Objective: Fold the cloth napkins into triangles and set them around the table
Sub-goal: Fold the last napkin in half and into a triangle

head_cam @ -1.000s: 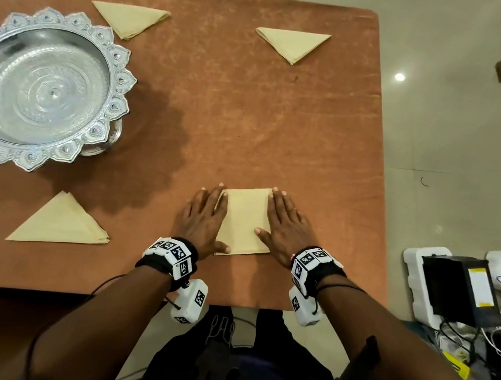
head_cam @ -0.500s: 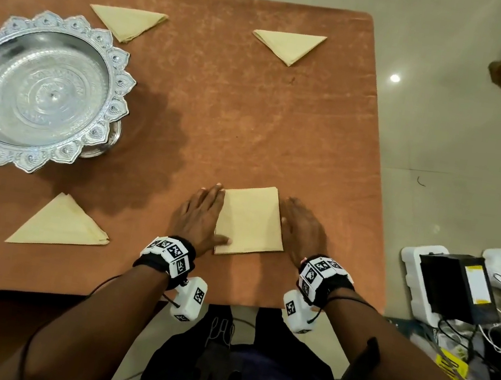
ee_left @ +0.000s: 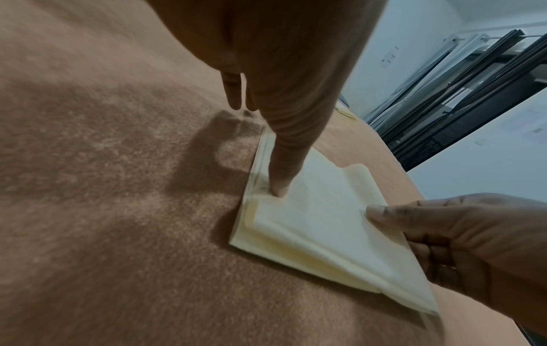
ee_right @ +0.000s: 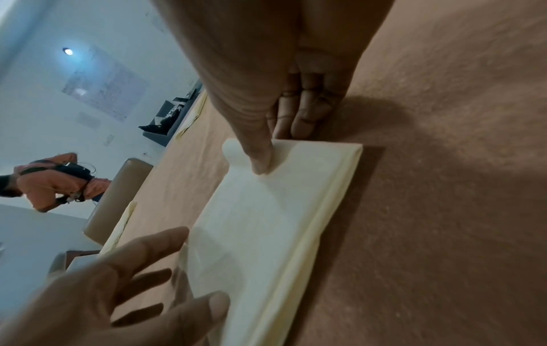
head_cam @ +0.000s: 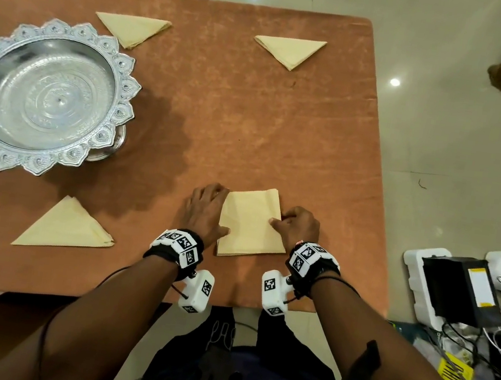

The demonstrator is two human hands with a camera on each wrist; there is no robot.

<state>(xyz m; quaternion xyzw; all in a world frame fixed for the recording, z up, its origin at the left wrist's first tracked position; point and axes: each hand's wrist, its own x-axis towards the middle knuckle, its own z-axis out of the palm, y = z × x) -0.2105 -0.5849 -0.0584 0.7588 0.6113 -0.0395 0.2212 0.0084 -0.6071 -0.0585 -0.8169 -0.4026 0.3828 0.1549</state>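
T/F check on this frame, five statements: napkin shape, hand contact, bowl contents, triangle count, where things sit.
1. The napkin between the hands is already a triangle. False: it is a folded rectangle.
2. The left hand presses its thumb on the napkin. True.
3. The right hand rests flat on the table, away from the napkin. False: its thumb and fingers pinch the napkin's right edge.
4. The silver bowl holds a stack of napkins. False: nothing lies in it.
5. A folded triangle lies on the table left of the hands. True.
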